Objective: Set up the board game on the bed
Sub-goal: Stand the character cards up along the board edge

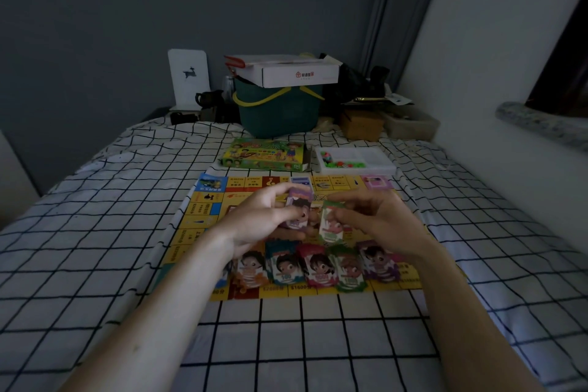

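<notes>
Sorting paper money over the game board (203, 216), which lies flat on the checked bedsheet (111, 232), yellow border squares facing up. Left hand (264, 219) curled around a purple stack of notes (299, 210), thumb across the top, held upright, most likely so the face can be read. Right hand (378, 219) pinching a green note (331, 223) by its edge, just beside the purple stack, seemingly freshly separated from it or about to be placed. Below both hands, five piles laid in a row along the board's near edge: orange pile (251, 270), teal pile (286, 267), pink pile (316, 267), green pile (348, 270), purple pile (378, 261). Grouped by colour, probably so each value stays easy to reach during play. Green note in the right hand likely headed for the green pile directly beneath.

Beyond the board, green game box (264, 154) lying open at one end, and beside it a white tray (375, 162) holding small coloured pieces (331, 159), still unplaced. Both kept off the board, near but apart, leaving the squares free. Further back, a green bucket (280, 111) with a white carton (286, 71) on top.
</notes>
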